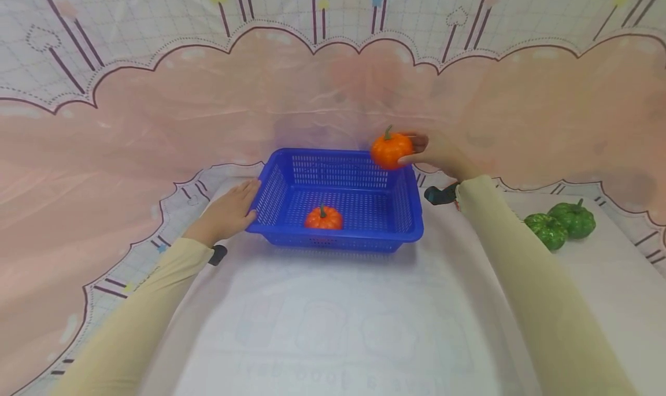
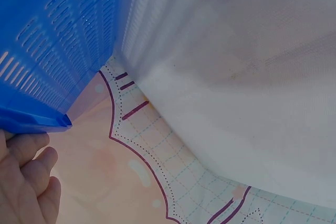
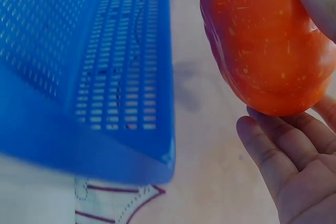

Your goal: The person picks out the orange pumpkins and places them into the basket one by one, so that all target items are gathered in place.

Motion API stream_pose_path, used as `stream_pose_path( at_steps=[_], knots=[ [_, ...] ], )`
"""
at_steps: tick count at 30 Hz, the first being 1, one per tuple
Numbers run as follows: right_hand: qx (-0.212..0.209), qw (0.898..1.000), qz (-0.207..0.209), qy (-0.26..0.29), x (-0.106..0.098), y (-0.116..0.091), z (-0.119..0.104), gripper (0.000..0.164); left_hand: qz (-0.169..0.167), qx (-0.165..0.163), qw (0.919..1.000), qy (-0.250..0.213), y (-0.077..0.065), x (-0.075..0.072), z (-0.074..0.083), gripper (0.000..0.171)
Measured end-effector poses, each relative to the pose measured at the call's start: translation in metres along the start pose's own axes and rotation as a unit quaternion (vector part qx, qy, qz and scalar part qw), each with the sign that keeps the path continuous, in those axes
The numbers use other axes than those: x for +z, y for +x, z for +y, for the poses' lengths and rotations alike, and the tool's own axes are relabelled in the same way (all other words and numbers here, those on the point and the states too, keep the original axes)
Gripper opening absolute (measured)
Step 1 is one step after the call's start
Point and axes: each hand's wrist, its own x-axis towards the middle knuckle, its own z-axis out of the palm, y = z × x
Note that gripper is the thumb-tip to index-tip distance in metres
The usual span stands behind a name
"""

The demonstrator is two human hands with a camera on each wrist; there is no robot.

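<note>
A blue plastic basket (image 1: 338, 234) with slotted walls stands on the white table. Inside it, near the front wall, lies an orange pumpkin (image 1: 324, 218) with a green stem. My right hand (image 1: 437, 153) holds another orange pumpkin (image 1: 391, 151) above the basket's back right corner, thumb on one side and fingers on the other. The right wrist view shows this pumpkin (image 3: 268, 45) beside the basket wall (image 3: 121, 66). At the basket's left rim my left hand (image 1: 226, 211) rests with fingers extended; in the left wrist view its fingers (image 2: 37, 166) touch the rim's underside.
Two green pumpkins (image 1: 572, 219) sit together on the right of the table, beyond my right forearm. Something reddish is partly hidden behind the right sleeve. A patterned pink and white cloth (image 1: 322, 95) hangs behind the basket and along the table's sides.
</note>
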Motion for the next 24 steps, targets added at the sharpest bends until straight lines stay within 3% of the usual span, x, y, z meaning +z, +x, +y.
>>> stream_pose_path(
  at_steps=[8, 12, 18, 24],
  knots=[
    [-0.012, 0.999, -0.029, 0.017, 0.014, 0.000, -0.020, 0.068, 0.000, -0.004, 1.0000, -0.002, 0.000, 0.001, 0.000, 0.063],
    [-0.024, 0.999, -0.023, 0.000, 0.021, 0.012, -0.015, 0.066, 0.000, -0.006, 1.0000, -0.003, 0.000, 0.002, -0.001, 0.063],
    [-0.019, 0.998, -0.007, -0.053, 0.032, 0.028, -0.007, 0.071, 0.001, -0.004, 1.0000, 0.000, 0.000, 0.002, -0.001, 0.064],
    [-0.006, 0.997, -0.010, -0.071, 0.045, 0.038, -0.008, 0.075, -0.002, -0.011, 0.9999, -0.006, 0.000, 0.002, 0.000, 0.064]
  ],
)
